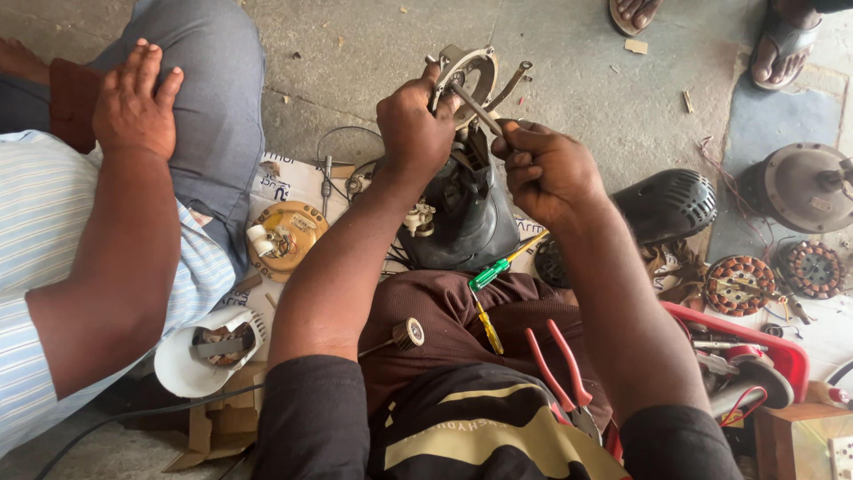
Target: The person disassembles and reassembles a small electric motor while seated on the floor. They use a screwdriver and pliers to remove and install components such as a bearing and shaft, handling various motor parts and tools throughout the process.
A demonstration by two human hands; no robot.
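My left hand [413, 124] grips a round grey metal bracket plate [473, 73] at the top of a dark motor housing [466, 213] that stands between my knees. My right hand [546, 169] is closed around a thin metal tool [475, 107] whose tip reaches across the plate's opening. A green-handled screwdriver [493, 271] and a yellow-handled one [489, 329] lie on my lap below the housing. Red-handled pliers [560, 364] rest on my right thigh.
Another person sits at the left, a hand [133, 102] on the knee. A round brass-coloured plate [286, 236] and a white casing [209, 351] lie on the floor at left. A black motor cover [666, 204], wound stators [739, 284], a red tray [782, 351] are at right. Sandalled feet [782, 40] stand at the back.
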